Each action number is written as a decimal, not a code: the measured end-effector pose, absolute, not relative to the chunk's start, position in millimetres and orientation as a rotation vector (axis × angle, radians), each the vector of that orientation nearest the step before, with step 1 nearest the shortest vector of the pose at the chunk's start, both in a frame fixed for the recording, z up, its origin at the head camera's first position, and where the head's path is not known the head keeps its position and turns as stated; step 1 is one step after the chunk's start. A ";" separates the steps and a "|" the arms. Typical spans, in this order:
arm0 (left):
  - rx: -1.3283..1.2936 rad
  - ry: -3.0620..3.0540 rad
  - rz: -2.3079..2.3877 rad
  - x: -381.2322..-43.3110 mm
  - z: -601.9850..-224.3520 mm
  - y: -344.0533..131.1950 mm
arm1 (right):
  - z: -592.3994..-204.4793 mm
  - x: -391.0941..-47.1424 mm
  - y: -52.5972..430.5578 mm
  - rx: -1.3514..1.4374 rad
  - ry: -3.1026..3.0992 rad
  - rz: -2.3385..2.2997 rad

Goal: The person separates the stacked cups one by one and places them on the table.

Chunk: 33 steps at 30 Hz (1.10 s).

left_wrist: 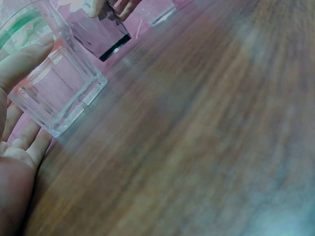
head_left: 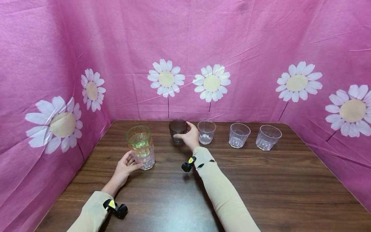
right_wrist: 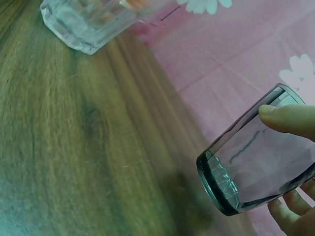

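Note:
On the left of the table is a stack of tumblers: a green tumbler (head_left: 138, 131) on top, an orange one (head_left: 150, 145) in the middle and a clear tumbler (head_left: 147, 161) at the bottom. My left hand (head_left: 124, 167) grips the bottom one, thumb in front and fingers behind, as the left wrist view shows. Near the back edge, my right hand (head_left: 190, 138) holds a dark grey tumbler (head_left: 175, 127) between thumb and fingers. In the right wrist view this dark tumbler (right_wrist: 246, 157) is see-through with a thick base. Whether its base touches the table I cannot tell.
Along the back stand three clear tumblers: one (head_left: 207, 132) just right of my right hand, another (head_left: 239, 135) farther right, and the last (head_left: 268, 138) near the right end. A pink cloth (head_left: 246, 42) with daisies hangs around the brown wooden table (head_left: 261, 187).

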<state>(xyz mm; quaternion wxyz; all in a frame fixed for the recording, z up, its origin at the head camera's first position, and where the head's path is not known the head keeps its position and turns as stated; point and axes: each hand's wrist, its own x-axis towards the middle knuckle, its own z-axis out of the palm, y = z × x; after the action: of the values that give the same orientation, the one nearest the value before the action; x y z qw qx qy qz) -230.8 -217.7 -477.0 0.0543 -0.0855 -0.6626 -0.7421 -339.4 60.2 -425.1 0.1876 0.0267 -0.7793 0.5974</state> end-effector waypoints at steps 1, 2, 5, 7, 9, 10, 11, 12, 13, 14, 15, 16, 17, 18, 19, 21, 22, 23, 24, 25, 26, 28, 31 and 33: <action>-0.261 -2.014 -2.254 -230.8 -476.9 -217.6 | -426.9 -340.2 60.1 0.071 -2.194 1.682; -0.264 -2.013 -2.253 -230.8 -477.0 -217.7 | -428.4 -341.0 59.8 0.067 -2.193 1.685; -0.279 -2.005 -2.253 -230.9 -477.0 -217.7 | -431.5 -342.5 58.8 0.053 -2.186 1.690; -0.287 -1.998 -2.253 -231.1 -477.4 -217.9 | -433.0 -342.9 57.6 0.046 -2.178 1.697; -0.292 -1.989 -2.257 -231.2 -478.3 -218.1 | -433.8 -342.6 56.5 0.036 -2.172 1.697; -0.293 -1.988 -2.261 -231.1 -478.5 -218.1 | -434.2 -342.5 56.0 0.031 -2.170 1.697; -0.292 -1.986 -2.263 -230.9 -478.8 -218.1 | -434.3 -342.2 55.5 0.028 -2.170 1.698; -0.290 -1.985 -2.266 -230.9 -479.1 -218.1 | -434.6 -342.1 55.1 0.024 -2.172 1.695; -0.286 -1.985 -2.266 -230.9 -479.4 -218.2 | -434.3 -341.5 54.8 0.017 -2.176 1.689; -0.283 -1.985 -2.264 -230.9 -479.5 -218.1 | -434.4 -341.5 54.5 0.012 -2.180 1.684; -0.281 -1.988 -2.262 -230.9 -479.4 -218.1 | -434.2 -341.2 54.2 0.009 -2.182 1.683; -0.276 -1.994 -2.259 -230.8 -479.0 -218.0 | -434.2 -341.3 53.9 0.004 -2.187 1.679; -0.272 -1.997 -2.254 -230.8 -478.6 -218.0 | -433.9 -341.1 53.6 0.001 -2.190 1.678; -0.270 -2.001 -2.249 -230.8 -478.3 -218.0 | -433.8 -341.2 53.3 -0.001 -2.193 1.678; -0.267 -2.006 -2.245 -230.9 -477.9 -218.1 | -433.4 -341.2 53.0 -0.003 -2.194 1.680; -0.270 -2.012 -2.244 -230.7 -476.9 -218.4 | -433.2 -340.7 52.5 -0.007 -2.202 1.678; -0.268 -2.014 -2.243 -230.7 -476.5 -218.4 | -433.2 -340.7 52.2 -0.009 -2.208 1.674; -0.269 -2.015 -2.245 -230.4 -476.2 -218.7 | -433.2 -340.5 51.9 -0.009 -2.212 1.672; -0.267 -2.016 -2.246 -230.5 -476.2 -218.9 | -433.3 -340.4 51.7 -0.010 -2.217 1.670; -0.265 -2.018 -2.249 -230.4 -476.1 -218.9 | -433.6 -340.3 51.4 -0.012 -2.222 1.666; -0.263 -2.018 -2.250 -230.5 -476.2 -218.9 | -433.9 -340.1 51.2 -0.016 -2.230 1.659; -0.255 -2.017 -2.253 -230.7 -476.7 -218.7 | -434.6 -340.4 50.8 -0.016 -2.234 1.658; -0.252 -2.014 -2.254 -230.8 -477.0 -218.2 | -435.2 -340.2 50.4 -0.022 -2.250 1.659; -0.256 -2.010 -2.254 -230.9 -477.1 -218.2 | -434.8 -339.4 50.0 -0.035 -2.265 1.665</action>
<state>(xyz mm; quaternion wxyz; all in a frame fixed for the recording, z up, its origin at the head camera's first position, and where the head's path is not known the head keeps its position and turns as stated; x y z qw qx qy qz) -230.9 -218.2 -477.1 0.0554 -0.0845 -0.6623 -0.7424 -339.4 50.0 -434.8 0.1643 -0.0123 -0.7947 0.5842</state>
